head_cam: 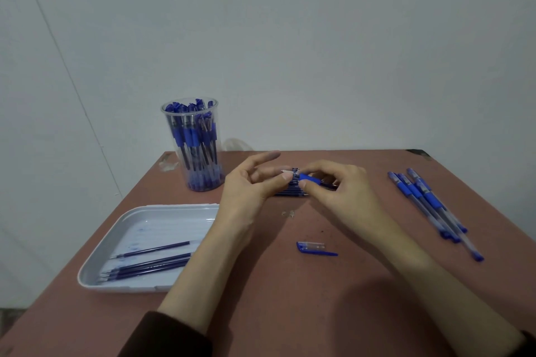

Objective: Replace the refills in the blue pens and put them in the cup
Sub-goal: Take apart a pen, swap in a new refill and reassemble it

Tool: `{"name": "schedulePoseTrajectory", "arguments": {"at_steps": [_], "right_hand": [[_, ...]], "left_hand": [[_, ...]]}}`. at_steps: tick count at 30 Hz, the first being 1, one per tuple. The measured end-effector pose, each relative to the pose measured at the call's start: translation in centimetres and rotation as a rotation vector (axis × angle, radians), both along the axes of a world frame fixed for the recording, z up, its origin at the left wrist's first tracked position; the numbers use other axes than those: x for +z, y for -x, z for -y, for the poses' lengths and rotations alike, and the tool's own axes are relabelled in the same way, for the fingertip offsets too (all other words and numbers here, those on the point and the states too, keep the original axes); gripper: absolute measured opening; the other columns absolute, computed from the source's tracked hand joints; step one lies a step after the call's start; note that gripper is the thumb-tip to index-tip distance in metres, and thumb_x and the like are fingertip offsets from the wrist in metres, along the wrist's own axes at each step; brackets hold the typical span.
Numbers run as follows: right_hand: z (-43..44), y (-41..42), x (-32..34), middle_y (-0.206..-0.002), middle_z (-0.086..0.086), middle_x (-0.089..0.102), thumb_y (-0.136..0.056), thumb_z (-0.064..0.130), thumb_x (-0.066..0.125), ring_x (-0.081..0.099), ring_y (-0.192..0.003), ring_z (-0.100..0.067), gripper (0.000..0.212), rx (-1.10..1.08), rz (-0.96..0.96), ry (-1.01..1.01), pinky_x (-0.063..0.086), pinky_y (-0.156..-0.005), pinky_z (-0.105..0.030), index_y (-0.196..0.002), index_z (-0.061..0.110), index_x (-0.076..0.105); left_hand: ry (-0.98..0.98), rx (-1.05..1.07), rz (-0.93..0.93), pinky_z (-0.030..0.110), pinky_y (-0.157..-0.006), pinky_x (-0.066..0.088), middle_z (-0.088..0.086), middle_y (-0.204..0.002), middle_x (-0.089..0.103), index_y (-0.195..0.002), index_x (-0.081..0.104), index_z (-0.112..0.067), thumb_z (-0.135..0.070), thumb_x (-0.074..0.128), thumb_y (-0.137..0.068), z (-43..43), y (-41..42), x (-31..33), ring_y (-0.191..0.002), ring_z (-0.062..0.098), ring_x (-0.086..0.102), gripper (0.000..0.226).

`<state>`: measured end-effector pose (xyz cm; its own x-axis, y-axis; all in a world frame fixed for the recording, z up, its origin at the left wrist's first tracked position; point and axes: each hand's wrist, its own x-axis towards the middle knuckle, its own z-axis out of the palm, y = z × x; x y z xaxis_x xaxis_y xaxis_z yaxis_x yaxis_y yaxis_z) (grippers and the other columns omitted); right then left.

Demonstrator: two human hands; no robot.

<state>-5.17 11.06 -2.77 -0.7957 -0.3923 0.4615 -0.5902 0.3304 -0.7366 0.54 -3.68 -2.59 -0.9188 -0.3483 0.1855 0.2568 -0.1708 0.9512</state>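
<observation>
Gripping the blue pen (pixel 311 179) in the curled right hand (pixel 342 191), pinching its tip with the left hand (pixel 249 188), seemingly to unscrew it over the refills (pixel 290 192), cap (pixel 314 249) parked nearer.

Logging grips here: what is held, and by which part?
The right hand pinches a pen by its blue grip. The left hand meets its tip end; whether it holds cannot be told.

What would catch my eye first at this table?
The two hands at the middle of the table: the right hand pinches a blue pen while the left hand meets its tip. Next, the clear cup packed with pens at the back left, then the white tray of refills at the front left.
</observation>
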Motion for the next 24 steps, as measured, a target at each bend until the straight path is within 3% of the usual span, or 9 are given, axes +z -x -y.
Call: {"name": "schedulePoseTrajectory", "arguments": {"at_steps": [7, 11, 15, 20, 22, 24], "right_hand": [[0.5, -0.5, 0.6, -0.065, -0.010, 0.061, -0.091, 0.018, 0.062, 0.041, -0.047, -0.011, 0.020, 0.209, 0.405, 0.251, 0.029, -0.044, -0.024, -0.074, 0.018, 0.073], [0.6, -0.7, 0.7, -0.065, -0.010, 0.061, -0.091, 0.014, 0.060, 0.039, -0.049, -0.013, 0.016, 0.285, 0.445, 0.338, 0.033, -0.043, -0.017, -0.086, 0.007, 0.073], [0.5, -0.4, 0.6, -0.064, -0.008, 0.060, -0.091, 0.014, 0.059, 0.040, -0.051, -0.013, 0.016, 0.287, 0.464, 0.397, 0.030, -0.044, -0.020, -0.089, 0.003, 0.072], [0.6, -0.7, 0.5, -0.065, -0.008, 0.061, -0.091, 0.014, 0.061, 0.039, -0.053, -0.016, 0.017, 0.287, 0.444, 0.314, 0.027, -0.046, -0.027, -0.080, 0.012, 0.073], [0.7, -0.9, 0.5, -0.065, -0.010, 0.060, -0.091, 0.013, 0.060, 0.038, -0.054, -0.020, 0.017, 0.316, 0.464, 0.330, 0.030, -0.044, -0.023, -0.082, 0.009, 0.073], [0.7, -0.9, 0.6, -0.067, -0.015, 0.058, -0.092, 0.011, 0.058, 0.034, -0.056, -0.024, 0.017, 0.334, 0.488, 0.383, 0.036, -0.043, -0.017, -0.085, 0.002, 0.071]], "left_hand": [[-0.101, -0.134, -0.067, 0.018, -0.074, 0.053, 0.005, -0.099, 0.073, -0.122, 0.054, -0.016, 0.000, 0.064, -0.080, 0.2, -0.2, 0.6, -0.087, 0.012, 0.069, 0.046], [-0.026, -0.074, -0.052, 0.024, -0.085, 0.051, 0.003, -0.099, 0.073, -0.117, 0.058, -0.016, -0.024, 0.070, -0.068, -0.2, -0.1, 0.6, -0.093, 0.010, 0.067, 0.052], [0.084, -0.002, -0.021, 0.026, -0.085, 0.047, -0.003, -0.087, 0.073, -0.090, 0.071, -0.018, -0.032, 0.068, -0.069, -0.2, 0.0, 0.2, -0.090, 0.007, 0.067, 0.025], [0.067, -0.107, -0.034, 0.025, -0.078, 0.052, 0.007, -0.087, 0.071, -0.093, 0.072, -0.012, -0.031, 0.063, -0.076, -0.7, -0.1, 0.2, -0.085, 0.015, 0.068, 0.027], [0.064, -0.103, -0.036, 0.028, -0.079, 0.055, 0.012, -0.087, 0.070, -0.096, 0.070, -0.010, -0.030, 0.065, -0.075, -0.9, -0.1, 0.3, -0.085, 0.019, 0.069, 0.029], [0.063, -0.032, -0.024, 0.026, -0.084, 0.053, 0.003, -0.094, 0.072, -0.098, 0.070, -0.016, -0.031, 0.068, -0.070, -0.6, 0.0, 0.2, -0.093, 0.014, 0.067, 0.032]]}}
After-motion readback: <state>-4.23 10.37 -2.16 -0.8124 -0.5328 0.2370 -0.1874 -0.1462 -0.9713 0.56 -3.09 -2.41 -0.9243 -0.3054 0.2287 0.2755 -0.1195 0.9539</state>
